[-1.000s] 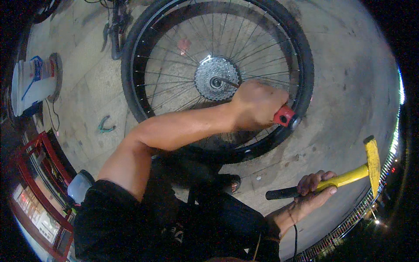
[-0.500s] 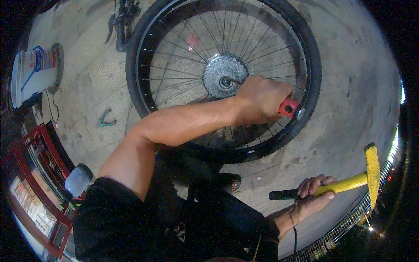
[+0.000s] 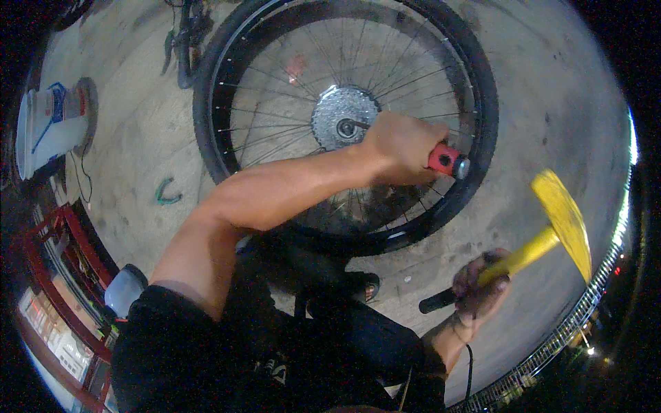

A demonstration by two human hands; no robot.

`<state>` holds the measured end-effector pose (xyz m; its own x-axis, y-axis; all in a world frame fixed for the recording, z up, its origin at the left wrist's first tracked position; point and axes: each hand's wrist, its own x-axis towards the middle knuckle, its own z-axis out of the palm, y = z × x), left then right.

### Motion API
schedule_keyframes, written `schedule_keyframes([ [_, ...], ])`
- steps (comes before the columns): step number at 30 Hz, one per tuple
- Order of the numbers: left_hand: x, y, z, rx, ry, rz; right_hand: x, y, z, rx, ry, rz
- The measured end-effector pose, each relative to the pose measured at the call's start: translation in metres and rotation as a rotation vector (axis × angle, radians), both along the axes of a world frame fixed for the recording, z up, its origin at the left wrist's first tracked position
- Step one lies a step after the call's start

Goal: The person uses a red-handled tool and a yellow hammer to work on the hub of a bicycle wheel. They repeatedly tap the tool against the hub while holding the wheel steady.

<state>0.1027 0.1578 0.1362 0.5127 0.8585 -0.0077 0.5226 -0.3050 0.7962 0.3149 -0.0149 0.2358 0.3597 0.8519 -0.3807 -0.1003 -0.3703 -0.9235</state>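
Note:
A bicycle wheel [image 3: 485,113] lies flat on the ground, its silver sprocket cassette [image 3: 341,103] facing up. My left hand [image 3: 401,148] is closed around a red-handled wrench [image 3: 441,159] above the spokes. The wrench's dark metal shaft reaches to the hub at the cassette's centre; how it seats there is hard to make out. My right hand [image 3: 482,283], with darkened fingers, wraps the handle of a yellow hammer [image 3: 529,254] low on the right. The hammer's long head is tilted, apart from the wheel and wrench, and the black handle end sticks out below my fist.
At the far left stands a white bucket [image 3: 34,134] with a dark cord beside it. Small green-handled pliers [image 3: 166,191] lie left of the wheel. A red metal frame [image 3: 51,241] and a translucent bottle-like container [image 3: 126,289] are at lower left. Black bicycle parts [image 3: 184,48] lie at upper left.
The hammer has swung upward, its head now higher and farther left, and my right fingers have closed round its handle. My left hand keeps its grip on the wrench. The whole view has shifted slightly.

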Motion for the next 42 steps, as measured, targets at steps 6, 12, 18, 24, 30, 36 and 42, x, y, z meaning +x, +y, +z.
schedule_keyframes([
  [6,-0.008,-0.004,-0.010,0.117,-0.078,0.105,-0.029,0.019,0.010,0.146,-0.108,0.154],
  [12,-0.001,-0.009,-0.014,0.186,-0.097,0.120,-0.023,-0.003,-0.015,-0.093,-0.336,0.335],
  [18,-0.005,-0.010,-0.014,0.194,-0.059,0.114,0.025,0.009,0.050,0.459,0.044,-0.107],
  [24,0.006,-0.009,-0.023,0.250,-0.087,0.080,0.000,-0.007,0.012,-0.102,-0.154,0.021],
  [30,0.002,-0.004,-0.017,0.237,-0.091,0.134,0.022,0.012,0.055,0.710,0.098,-0.175],
  [36,0.006,-0.015,-0.019,0.237,-0.141,0.168,0.000,-0.006,0.033,0.013,0.419,-0.385],
  [42,0.017,-0.004,-0.021,0.238,-0.109,0.131,0.023,-0.030,0.014,0.066,0.033,-0.108],
])
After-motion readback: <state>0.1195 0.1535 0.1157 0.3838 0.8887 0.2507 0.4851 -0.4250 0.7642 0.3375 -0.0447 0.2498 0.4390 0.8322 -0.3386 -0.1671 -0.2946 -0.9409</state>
